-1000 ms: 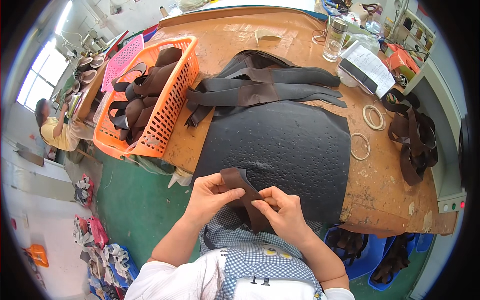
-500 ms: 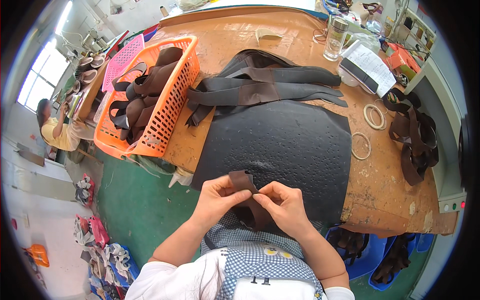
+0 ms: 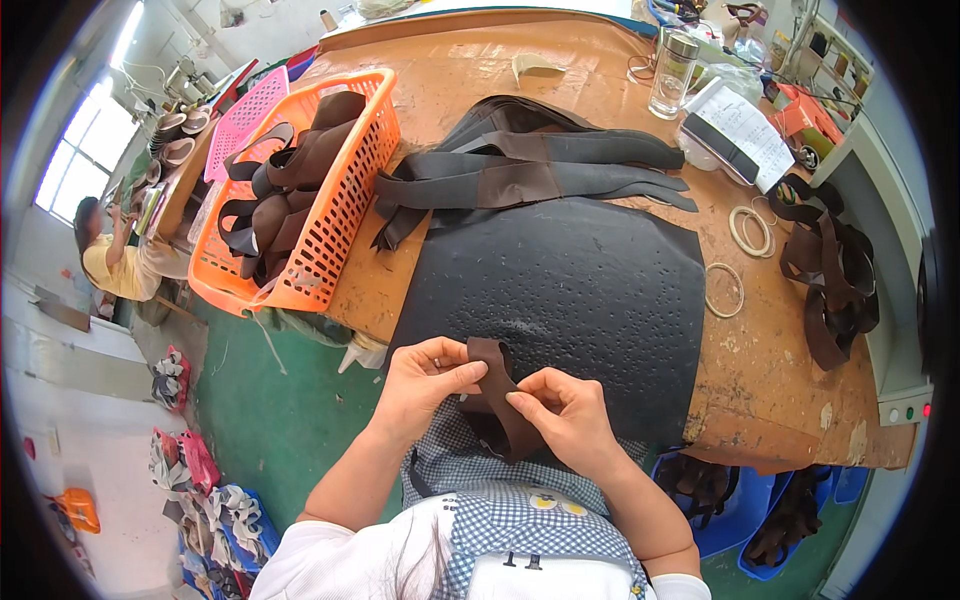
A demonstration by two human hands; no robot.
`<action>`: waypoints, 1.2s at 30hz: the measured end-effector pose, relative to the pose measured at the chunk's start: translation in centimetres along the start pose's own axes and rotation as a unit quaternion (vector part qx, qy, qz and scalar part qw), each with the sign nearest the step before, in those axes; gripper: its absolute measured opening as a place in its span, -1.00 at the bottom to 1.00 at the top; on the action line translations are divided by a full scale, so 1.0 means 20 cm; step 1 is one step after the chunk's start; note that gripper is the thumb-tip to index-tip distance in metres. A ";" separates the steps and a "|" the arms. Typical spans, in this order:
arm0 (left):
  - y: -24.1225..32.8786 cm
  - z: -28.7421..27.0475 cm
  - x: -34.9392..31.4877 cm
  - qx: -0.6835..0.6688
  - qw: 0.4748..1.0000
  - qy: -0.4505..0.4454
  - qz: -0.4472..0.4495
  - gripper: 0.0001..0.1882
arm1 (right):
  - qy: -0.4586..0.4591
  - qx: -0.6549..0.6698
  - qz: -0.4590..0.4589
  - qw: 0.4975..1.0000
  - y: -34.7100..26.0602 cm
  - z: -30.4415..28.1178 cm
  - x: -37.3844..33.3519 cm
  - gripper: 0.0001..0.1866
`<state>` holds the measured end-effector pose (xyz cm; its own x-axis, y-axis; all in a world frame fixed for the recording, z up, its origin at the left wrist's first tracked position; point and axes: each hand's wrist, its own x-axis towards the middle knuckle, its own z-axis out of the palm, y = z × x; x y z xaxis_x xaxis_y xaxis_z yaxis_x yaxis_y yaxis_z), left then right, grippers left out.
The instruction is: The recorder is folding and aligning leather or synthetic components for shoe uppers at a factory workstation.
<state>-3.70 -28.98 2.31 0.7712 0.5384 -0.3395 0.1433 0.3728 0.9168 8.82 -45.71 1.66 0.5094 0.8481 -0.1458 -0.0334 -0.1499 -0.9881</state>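
Observation:
A dark brown strip of leather-like material (image 3: 492,390), bent into a loop, is held between my hands at the near edge of the black pitted mat (image 3: 560,290). My left hand (image 3: 425,385) pinches its left edge near the top between thumb and fingers. On the other side, my right hand (image 3: 565,410) pinches the strip's right edge lower down. The lower part of the loop hangs over my checked apron (image 3: 520,505). Beyond the mat lies a pile of long dark grey and brown strips (image 3: 540,170).
An orange basket (image 3: 345,200) of brown strips stands at the table's left. On the right are cream rings (image 3: 748,232), more looped brown strips (image 3: 832,280), a glass cup (image 3: 672,80) and a written sheet (image 3: 745,135). Blue bins (image 3: 730,530) stand below right. A person (image 3: 120,255) sits far left.
My left hand has shifted slightly away from my right, so more of the strip shows between them. Both hands still pinch it.

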 end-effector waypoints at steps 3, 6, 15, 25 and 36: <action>0.00 0.00 0.00 0.012 1.000 0.006 -0.004 -0.87 | -0.003 0.003 -0.001 1.000 0.01 0.00 0.00 -0.87; -0.02 -0.01 0.01 -0.003 1.000 0.008 0.001 -0.90 | -0.001 -0.013 -0.014 1.000 0.01 0.01 0.00 -0.87; -0.04 0.03 0.01 -0.108 0.993 0.033 -0.044 -0.73 | 0.025 -0.025 -0.053 0.998 0.03 0.04 0.00 -0.86; 0.07 0.05 0.04 -0.072 0.997 -0.023 0.020 -0.83 | -0.019 0.038 -0.012 0.999 -0.02 0.05 -0.04 -0.89; 0.35 0.22 0.03 -0.054 0.979 -0.193 -0.034 -0.75 | 0.120 -0.158 -0.285 0.938 -0.24 -0.12 0.06 -0.50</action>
<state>0.54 -29.34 9.51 0.9421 0.1911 -0.2755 0.1528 0.4868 0.8601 11.59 -45.23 6.28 0.5470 0.7032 0.4543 0.5402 0.1181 -0.8332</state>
